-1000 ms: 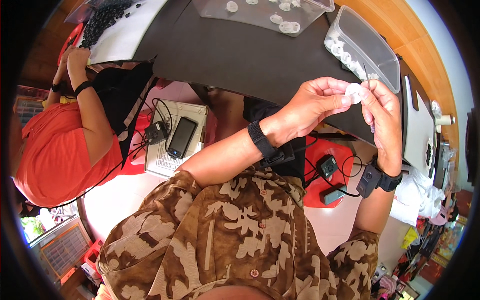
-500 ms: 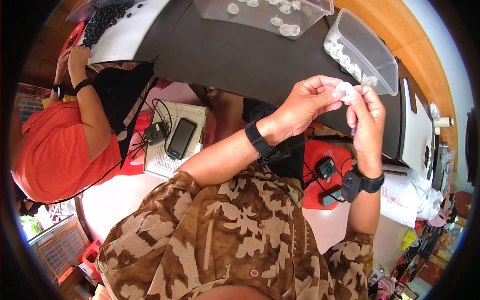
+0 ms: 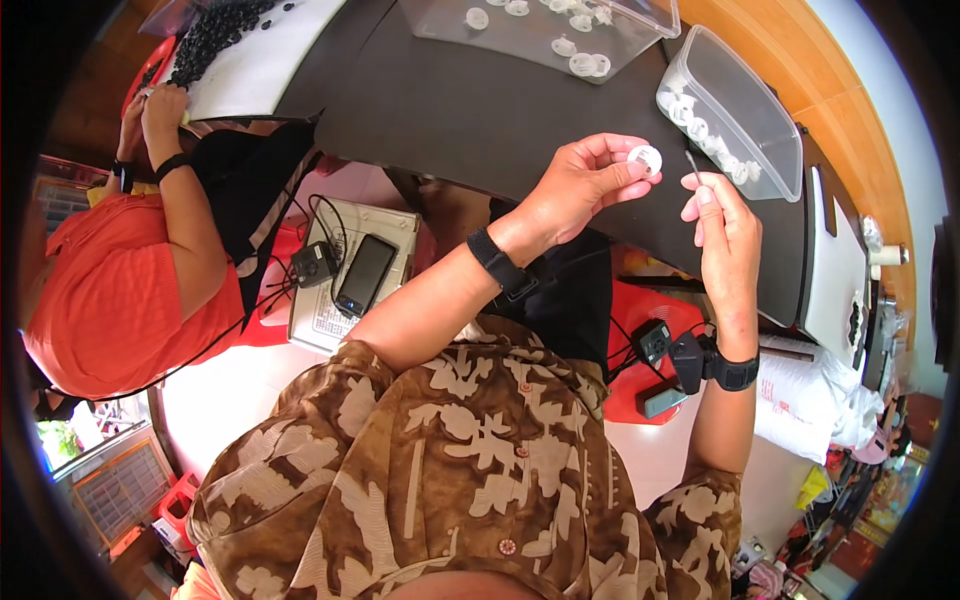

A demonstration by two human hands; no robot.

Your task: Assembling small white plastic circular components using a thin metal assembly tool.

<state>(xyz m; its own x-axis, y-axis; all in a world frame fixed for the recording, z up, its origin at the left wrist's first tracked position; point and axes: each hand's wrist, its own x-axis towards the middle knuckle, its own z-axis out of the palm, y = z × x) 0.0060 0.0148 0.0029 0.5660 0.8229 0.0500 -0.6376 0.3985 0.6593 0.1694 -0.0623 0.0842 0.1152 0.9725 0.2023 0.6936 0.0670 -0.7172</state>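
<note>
A small white round plastic piece [image 3: 645,158] is pinched between the thumb and fingers of my left hand [image 3: 585,190], above the dark tabletop [image 3: 440,115]. My right hand [image 3: 728,230] is closed around a thin dark metal tool [image 3: 692,162] whose slim tip points up. The tool's exact kind is too small to tell. Tool and white piece are apart. Just beyond my right hand stands a clear plastic box [image 3: 750,90] holding several similar white pieces. Another clear box [image 3: 500,42] with more of them is farther left.
At the left, a person in an orange top [image 3: 130,280] handles small black pieces [image 3: 215,45] by a white board. A phone [image 3: 366,275] and a black adapter lie on a carton [image 3: 400,235]. A red stool [image 3: 640,375] holding small devices is below my hands. White sacks [image 3: 800,400] are at right.
My hands have separated. The left has moved left and slightly up with the white piece; the right has drawn back slightly, its tool now away from the piece.
</note>
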